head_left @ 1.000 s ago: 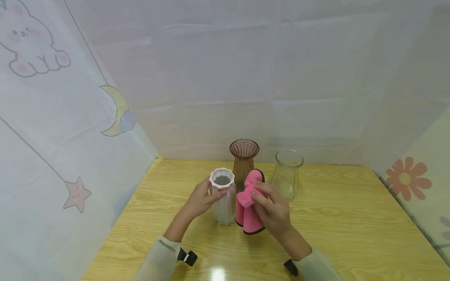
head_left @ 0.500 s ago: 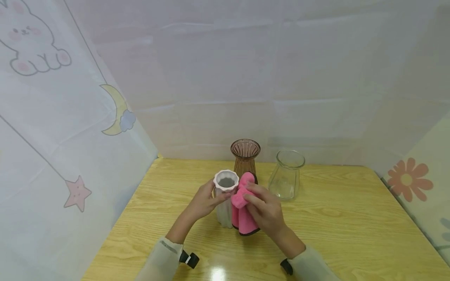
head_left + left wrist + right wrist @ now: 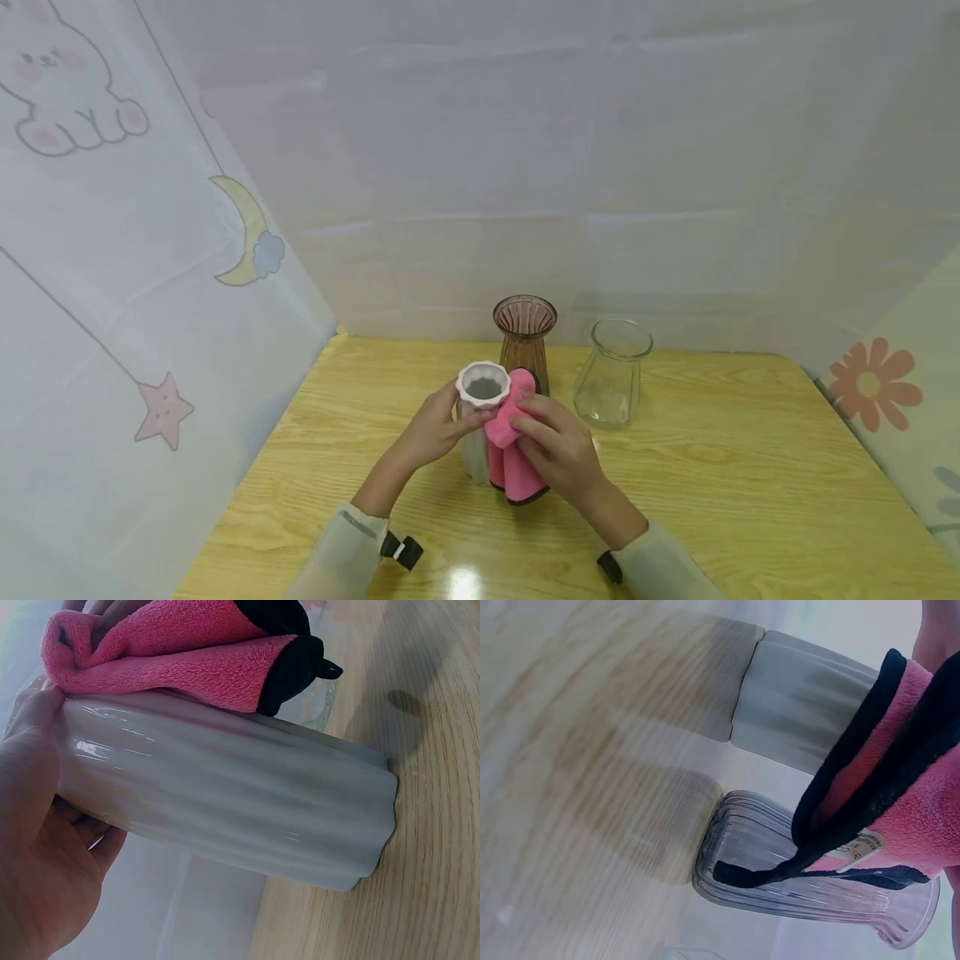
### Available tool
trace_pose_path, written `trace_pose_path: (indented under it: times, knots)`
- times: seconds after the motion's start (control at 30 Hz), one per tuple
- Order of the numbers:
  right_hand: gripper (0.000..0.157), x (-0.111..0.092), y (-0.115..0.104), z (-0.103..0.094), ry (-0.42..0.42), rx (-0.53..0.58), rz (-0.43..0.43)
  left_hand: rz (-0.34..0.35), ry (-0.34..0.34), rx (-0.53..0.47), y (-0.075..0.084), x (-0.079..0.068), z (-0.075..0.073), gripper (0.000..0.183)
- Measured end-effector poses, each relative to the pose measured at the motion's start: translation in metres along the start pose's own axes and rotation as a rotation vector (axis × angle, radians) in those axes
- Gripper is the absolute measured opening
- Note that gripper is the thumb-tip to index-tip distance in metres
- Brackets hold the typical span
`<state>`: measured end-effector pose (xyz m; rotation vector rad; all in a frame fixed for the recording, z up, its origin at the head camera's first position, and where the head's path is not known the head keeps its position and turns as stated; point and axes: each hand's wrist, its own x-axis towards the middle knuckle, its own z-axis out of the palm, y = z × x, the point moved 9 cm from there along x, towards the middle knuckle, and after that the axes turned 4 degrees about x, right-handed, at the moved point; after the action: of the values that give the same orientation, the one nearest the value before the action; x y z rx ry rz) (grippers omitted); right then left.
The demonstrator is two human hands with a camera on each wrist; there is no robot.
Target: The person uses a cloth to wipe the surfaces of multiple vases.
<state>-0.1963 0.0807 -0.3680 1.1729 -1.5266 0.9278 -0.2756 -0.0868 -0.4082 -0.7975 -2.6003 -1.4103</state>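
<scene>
A white fluted vase (image 3: pixel 475 454) stands at the middle of the table, its scalloped rim facing up. My left hand (image 3: pixel 431 429) grips it round the neck, thumb on the near side, as the left wrist view of the vase (image 3: pixel 225 787) also shows. In my right hand (image 3: pixel 566 454) is a bunched pink cloth (image 3: pixel 521 475) with black edging, pinched between thumb and fingers. The cloth (image 3: pixel 187 671) lies against the vase's right side near the rim. Its loose lower part hangs down, and a small label shows on the cloth (image 3: pixel 915 825) in the right wrist view.
Just behind the cloth stands a brownish-pink ribbed glass vase (image 3: pixel 524 333), partly hidden. A clear glass vase (image 3: pixel 609 387) stands to its right. Both are on the wooden table (image 3: pixel 720 475), near its back edge. A printed curtain (image 3: pixel 465 167) hangs behind and at the sides.
The right hand has moved left with the pink cloth, bringing it against the white vase. The white vase has shifted slightly right in the left hand's grip.
</scene>
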Motion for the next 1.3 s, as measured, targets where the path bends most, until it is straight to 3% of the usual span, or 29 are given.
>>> trace_pose_path:
  times: [0.57,1.03,1.23,1.3]
  knots:
    - [0.021,-0.013,0.003,0.0,-0.074,-0.003,0.088,-0.012,-0.044,-0.015,-0.002,0.002,0.0,0.059]
    - [0.025,-0.037,0.005,0.012,-0.272,-0.022,0.145,0.002,-0.063,-0.035,-0.005,0.003,-0.003,0.052]
    - [0.01,-0.044,0.008,0.019,-0.383,-0.02,0.202,0.02,-0.086,0.011,-0.005,0.009,-0.009,0.054]
    - [0.014,-0.046,0.008,0.02,-0.407,-0.02,0.213,0.027,-0.101,0.004,-0.005,0.012,-0.01,0.056]
